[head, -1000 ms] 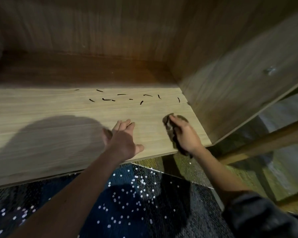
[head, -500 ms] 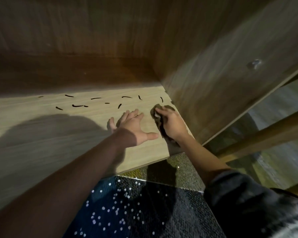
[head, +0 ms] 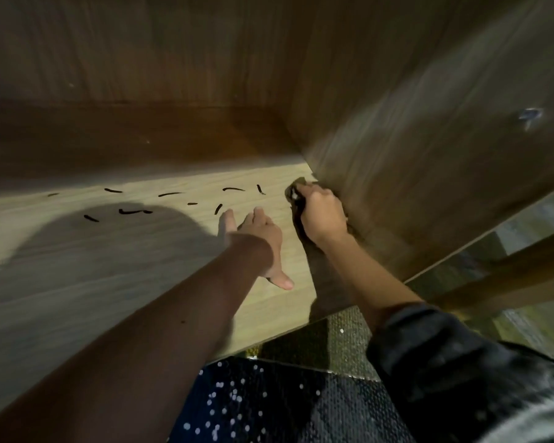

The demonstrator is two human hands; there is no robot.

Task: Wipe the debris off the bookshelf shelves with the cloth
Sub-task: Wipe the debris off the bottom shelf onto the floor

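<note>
A light wooden shelf board (head: 77, 270) fills the lower left. Several small dark curved bits of debris (head: 170, 194) lie in a loose row near its shadowed back. My right hand (head: 322, 215) grips a dark crumpled cloth (head: 296, 190) and holds it on the board in the back right corner, against the bookshelf's side panel (head: 429, 155). The nearest piece of debris lies just left of the cloth. My left hand (head: 256, 238) rests flat on the board, fingers straight and spread, next to the right hand.
The back panel (head: 141, 59) rises behind the debris. Dark carpet with white specks (head: 253, 404) lies below the shelf's front edge. A wooden rail (head: 509, 276) crosses at the right, outside the side panel. My shadow covers the board's left part.
My right hand has slid the cloth from near the front edge back into the right rear corner. My left hand has moved deeper onto the board. The debris has not moved.
</note>
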